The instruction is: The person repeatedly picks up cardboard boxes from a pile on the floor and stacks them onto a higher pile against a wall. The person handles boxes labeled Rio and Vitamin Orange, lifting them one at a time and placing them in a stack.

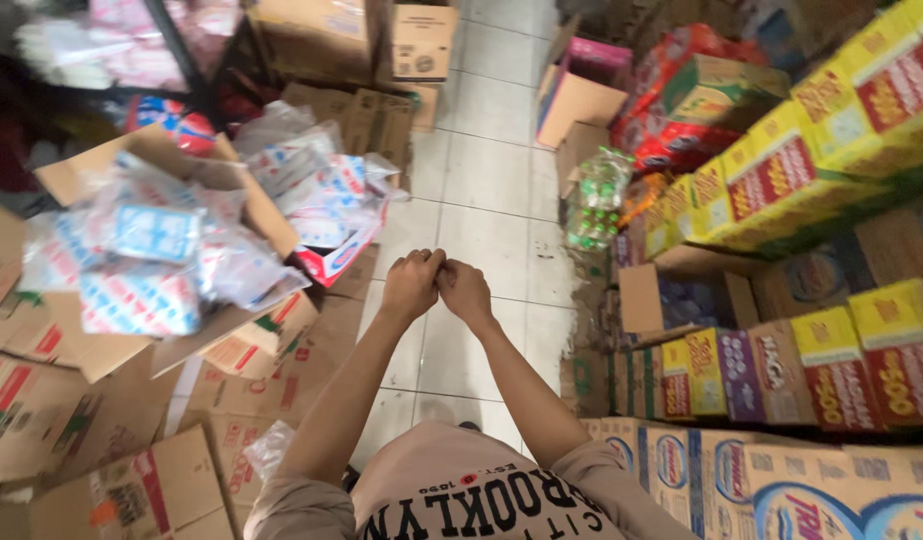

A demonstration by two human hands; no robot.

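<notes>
Both arms reach out in front of me over a white tiled floor (486,190). My left hand (412,283) and my right hand (464,290) are curled into fists and pressed together at the knuckles. Nothing shows inside either fist. An open cardboard box (101,340) heaped with clear plastic packets of blue-and-white goods (146,255) lies to the left of my left hand. A second pile of similar packets (316,195) spills out just above it.
Flattened and stacked cardboard boxes (131,440) cover the left side. Yellow, red and green printed cartons (811,170) are stacked high on the right, with lower cartons (741,370) along the aisle. A shrink-wrapped pack of green-capped bottles (596,200) stands by them.
</notes>
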